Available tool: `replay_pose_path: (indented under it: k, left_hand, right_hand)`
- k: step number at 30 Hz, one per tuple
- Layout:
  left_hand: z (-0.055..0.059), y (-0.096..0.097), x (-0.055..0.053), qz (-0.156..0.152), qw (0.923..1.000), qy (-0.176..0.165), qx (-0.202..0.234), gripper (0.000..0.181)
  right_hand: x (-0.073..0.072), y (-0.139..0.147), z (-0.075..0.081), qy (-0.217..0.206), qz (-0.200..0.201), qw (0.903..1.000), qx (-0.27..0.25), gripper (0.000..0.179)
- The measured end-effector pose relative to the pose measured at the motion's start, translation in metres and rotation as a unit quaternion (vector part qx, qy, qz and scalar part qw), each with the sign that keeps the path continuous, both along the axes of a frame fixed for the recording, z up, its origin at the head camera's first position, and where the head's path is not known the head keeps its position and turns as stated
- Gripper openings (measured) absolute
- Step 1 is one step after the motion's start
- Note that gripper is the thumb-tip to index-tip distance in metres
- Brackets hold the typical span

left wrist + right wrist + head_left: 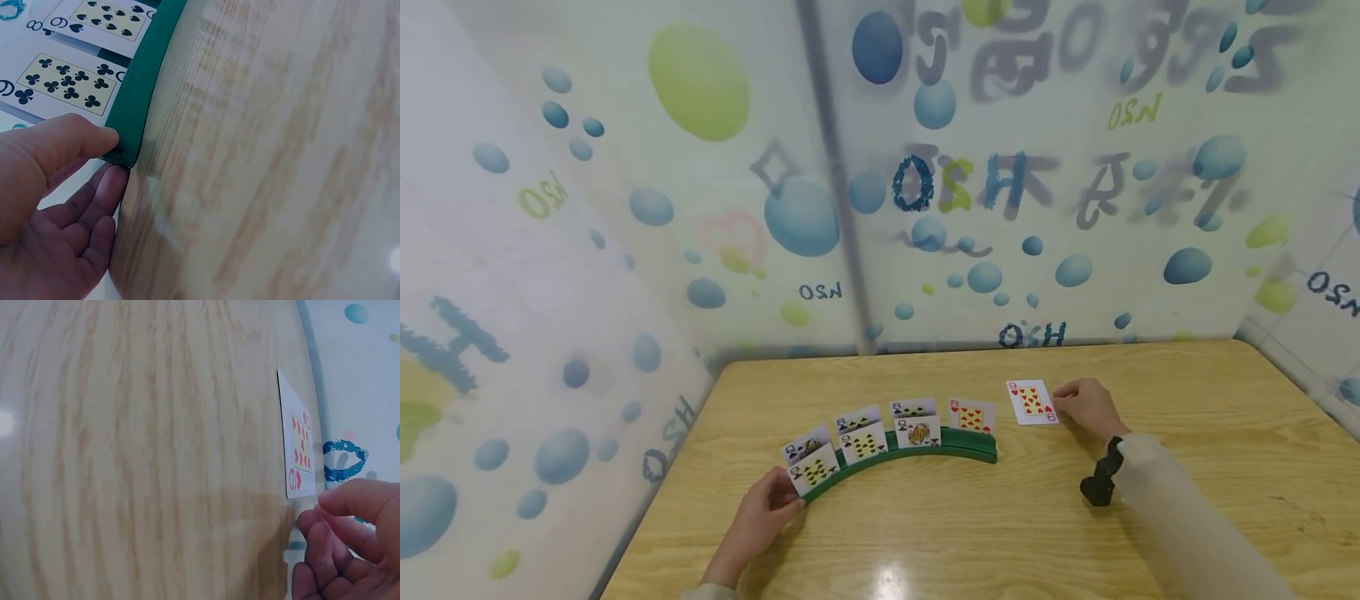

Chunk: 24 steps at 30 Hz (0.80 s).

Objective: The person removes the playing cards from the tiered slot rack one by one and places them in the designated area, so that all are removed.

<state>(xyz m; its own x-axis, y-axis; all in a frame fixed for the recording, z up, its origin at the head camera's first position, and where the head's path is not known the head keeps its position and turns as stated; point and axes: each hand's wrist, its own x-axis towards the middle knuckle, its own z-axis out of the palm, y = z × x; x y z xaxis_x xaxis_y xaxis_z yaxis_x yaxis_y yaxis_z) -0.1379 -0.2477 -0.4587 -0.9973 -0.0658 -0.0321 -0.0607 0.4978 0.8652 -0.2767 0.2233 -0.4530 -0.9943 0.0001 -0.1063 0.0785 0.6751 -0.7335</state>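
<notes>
A curved green card holder [977, 448] stands on the table with playing cards in it. My left hand [767, 510] grips its left end, thumb on top, as the left wrist view shows. Just above the thumb are a clubs card [69, 84] and a spades card [109, 22]. A face card [919, 432] stands farther along, and a hearts card [972, 417] at the right end. Another hearts card [1032, 402] lies face up to the right of the holder. My right hand [1088, 407] is at that card's right edge, fingers loosely bent; none covers the card in the right wrist view.
The wooden table [880, 525] runs up to a patterned curtain wall [880, 250] at the back, with more of it at both sides. A black wrist device [1102, 479] sits on the right wrist.
</notes>
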Motion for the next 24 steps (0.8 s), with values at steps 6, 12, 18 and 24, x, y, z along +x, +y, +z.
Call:
replay_pose_path:
  k: [6,12,18,24]
  left_hand:
    - [-0.001,-0.001,0.0,0.0,1.0,0.003,-0.006,0.026]
    - [0.0,-0.001,0.001,0.001,0.9999,0.003,-0.013,0.026]
    - [0.0,0.0,0.001,0.001,0.9999,0.004,-0.012,0.026]
    - [-0.001,0.001,0.002,0.002,1.0,0.005,-0.006,0.026]
  right_hand:
    - [0.005,-0.001,0.005,0.009,0.004,1.0,-0.003,0.028]
    - [0.016,-0.015,0.015,0.027,0.031,0.9991,-0.006,0.027]
    - [0.032,-0.034,0.02,0.066,0.069,0.9954,0.004,0.021]
    - [0.044,-0.047,0.017,0.084,0.121,0.989,-0.016,0.017]
